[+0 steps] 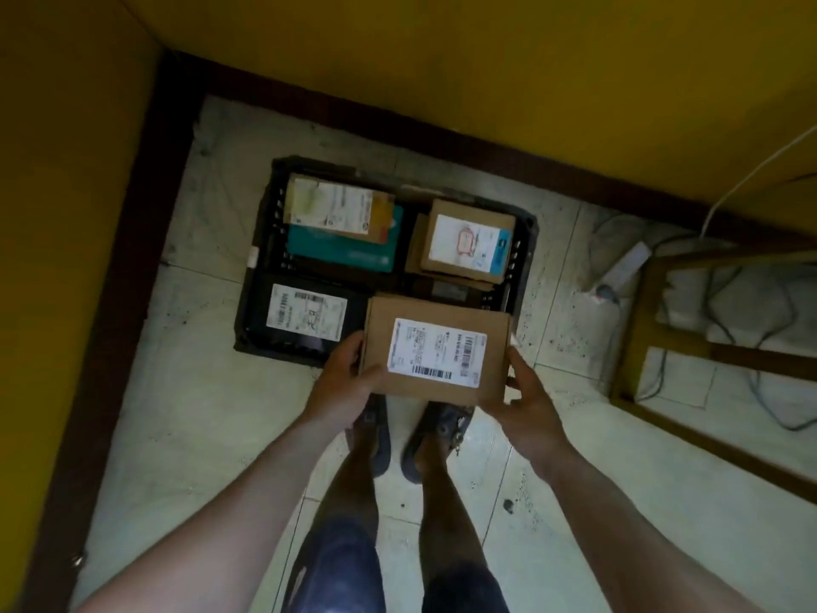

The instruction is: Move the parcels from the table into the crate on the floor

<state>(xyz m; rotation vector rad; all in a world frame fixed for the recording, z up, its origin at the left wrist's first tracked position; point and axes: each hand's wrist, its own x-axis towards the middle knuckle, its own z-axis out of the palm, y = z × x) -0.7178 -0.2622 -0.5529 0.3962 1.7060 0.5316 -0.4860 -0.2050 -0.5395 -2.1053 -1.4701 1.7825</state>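
Clasping the brown parcel [435,347] by its short ends, left grip [349,373] and right grip [526,400] hold it crosswise above the near-right corner of the crate [522,267].

Both arms reach forward and down; left hand [342,373] and right hand [528,402] grip the parcel [435,347] by opposite edges; left thumb on top.

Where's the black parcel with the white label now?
In the head view, the black parcel lies in the crate's near-left corner, nearer the person than the teal parcel, left of the held cardboard box.
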